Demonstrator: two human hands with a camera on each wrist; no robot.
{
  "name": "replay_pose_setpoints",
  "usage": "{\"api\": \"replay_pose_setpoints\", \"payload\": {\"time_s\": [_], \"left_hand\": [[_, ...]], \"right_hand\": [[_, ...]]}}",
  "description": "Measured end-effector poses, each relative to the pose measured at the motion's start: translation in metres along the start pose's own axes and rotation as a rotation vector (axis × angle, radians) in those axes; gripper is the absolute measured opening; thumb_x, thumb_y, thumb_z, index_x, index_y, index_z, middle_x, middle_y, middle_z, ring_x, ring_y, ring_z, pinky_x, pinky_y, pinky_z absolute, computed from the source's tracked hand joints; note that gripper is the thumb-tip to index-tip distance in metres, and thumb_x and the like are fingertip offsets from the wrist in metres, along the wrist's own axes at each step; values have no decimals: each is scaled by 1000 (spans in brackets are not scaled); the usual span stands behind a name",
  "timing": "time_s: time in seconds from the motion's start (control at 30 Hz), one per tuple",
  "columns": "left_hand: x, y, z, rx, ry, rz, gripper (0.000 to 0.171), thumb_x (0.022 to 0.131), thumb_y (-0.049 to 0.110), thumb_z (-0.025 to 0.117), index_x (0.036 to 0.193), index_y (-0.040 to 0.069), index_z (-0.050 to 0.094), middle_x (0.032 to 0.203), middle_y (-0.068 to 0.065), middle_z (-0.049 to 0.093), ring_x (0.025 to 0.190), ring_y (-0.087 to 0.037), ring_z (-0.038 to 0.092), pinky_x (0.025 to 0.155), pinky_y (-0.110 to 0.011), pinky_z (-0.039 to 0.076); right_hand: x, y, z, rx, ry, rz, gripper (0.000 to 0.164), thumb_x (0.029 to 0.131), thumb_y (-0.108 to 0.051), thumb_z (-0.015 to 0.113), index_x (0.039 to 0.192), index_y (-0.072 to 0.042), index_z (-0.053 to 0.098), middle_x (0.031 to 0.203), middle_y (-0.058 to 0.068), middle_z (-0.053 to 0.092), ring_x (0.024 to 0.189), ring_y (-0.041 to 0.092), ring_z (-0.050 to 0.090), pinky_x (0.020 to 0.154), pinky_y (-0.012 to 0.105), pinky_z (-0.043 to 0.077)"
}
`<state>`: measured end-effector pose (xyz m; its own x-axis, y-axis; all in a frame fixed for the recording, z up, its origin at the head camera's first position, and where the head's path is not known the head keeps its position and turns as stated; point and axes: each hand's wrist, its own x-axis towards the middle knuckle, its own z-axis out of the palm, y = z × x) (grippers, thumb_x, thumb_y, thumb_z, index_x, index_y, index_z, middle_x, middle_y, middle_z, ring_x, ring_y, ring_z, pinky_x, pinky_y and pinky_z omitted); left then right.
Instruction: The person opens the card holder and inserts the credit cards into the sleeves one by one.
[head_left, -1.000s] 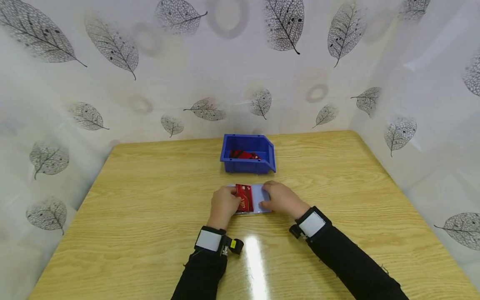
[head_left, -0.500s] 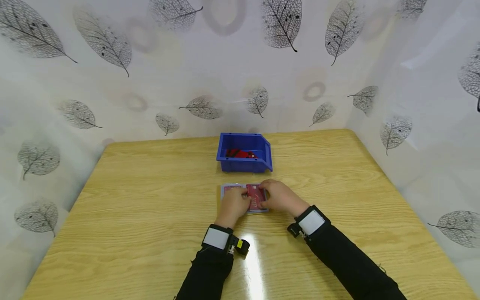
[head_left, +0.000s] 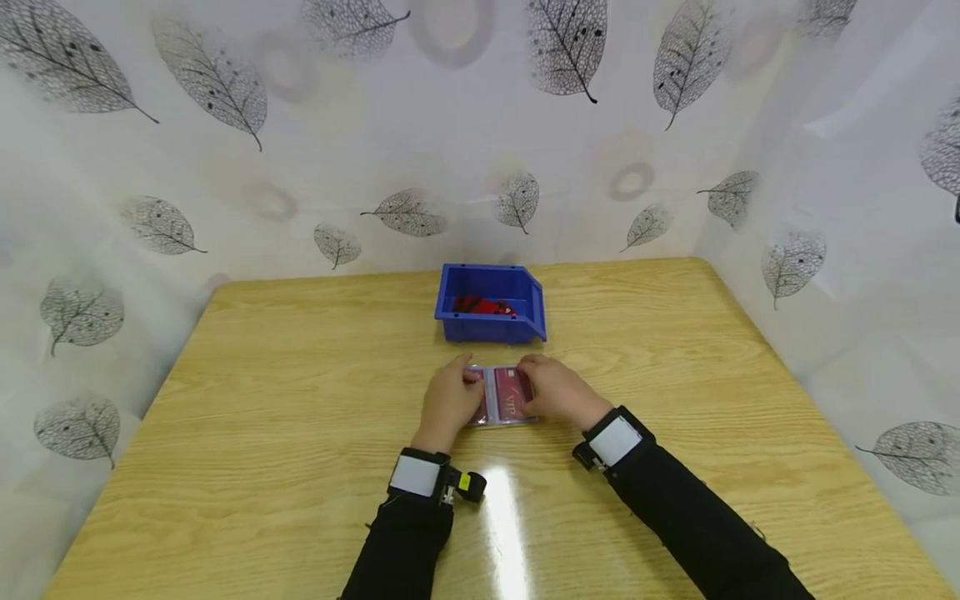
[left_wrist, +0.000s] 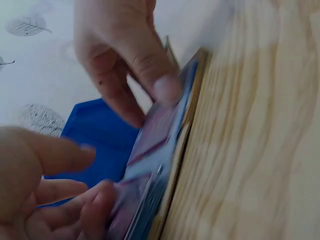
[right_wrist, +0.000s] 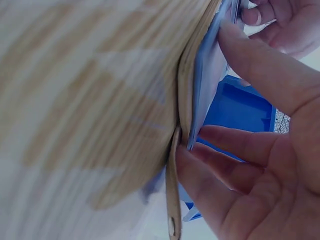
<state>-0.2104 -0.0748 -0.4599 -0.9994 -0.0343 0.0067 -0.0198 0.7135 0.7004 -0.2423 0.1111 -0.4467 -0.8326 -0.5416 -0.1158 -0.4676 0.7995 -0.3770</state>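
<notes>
An opened card holder (head_left: 492,404) lies on the table, with clear plastic pages and a tan cover (right_wrist: 186,95) showing in the right wrist view. A red VIP card (head_left: 511,393) sits in its right page, and another red card (left_wrist: 129,202) is at the left page, partly hidden by my left hand. My left hand (head_left: 448,404) is over the holder's left side, upper fingers extended and lower fingertips near or touching the left card; blur hides exact contact. My right hand (head_left: 561,393) grips the holder's right end, thumb on the plastic page.
Just beyond the holder stands a blue bin (head_left: 491,329) with red and black items (head_left: 483,307) inside. The wooden table (head_left: 300,400) ends at a leaf-patterned curtain (head_left: 442,167) behind and at both sides.
The red card beside my left hand has gone into the right plastic page. My left hand moved right with it, then back left. My right hand stays on the holder's right end.
</notes>
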Motion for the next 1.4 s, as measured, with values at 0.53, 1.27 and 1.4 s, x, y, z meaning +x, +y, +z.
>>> {"api": "replay_pose_setpoints", "payload": {"time_s": [0.53,1.27,1.4], "left_hand": [[-8,-54,-22,-215,-121,55,57,82,6,75,135,0,55,140,-24,46,132,-41,40,110,-53,30],[-13,-56,-21,-206,-83,117,49,82,6,75,129,-1,60,134,-24,52,124,-41,47,100,-53,41],[-14,-55,-23,-215,-72,116,38,92,7,65,128,-2,61,134,-25,51,124,-43,47,99,-54,42]], "right_hand": [[-2,-3,-2,-40,7,-53,64,75,-23,83,130,-1,58,133,21,54,122,40,49,103,48,41],[12,-54,-13,275,84,-44,61,81,-3,70,138,-2,47,118,19,60,75,20,59,61,30,48],[19,-62,-5,280,97,-35,60,86,-14,71,138,-2,45,111,20,67,75,20,66,59,30,51]]}}
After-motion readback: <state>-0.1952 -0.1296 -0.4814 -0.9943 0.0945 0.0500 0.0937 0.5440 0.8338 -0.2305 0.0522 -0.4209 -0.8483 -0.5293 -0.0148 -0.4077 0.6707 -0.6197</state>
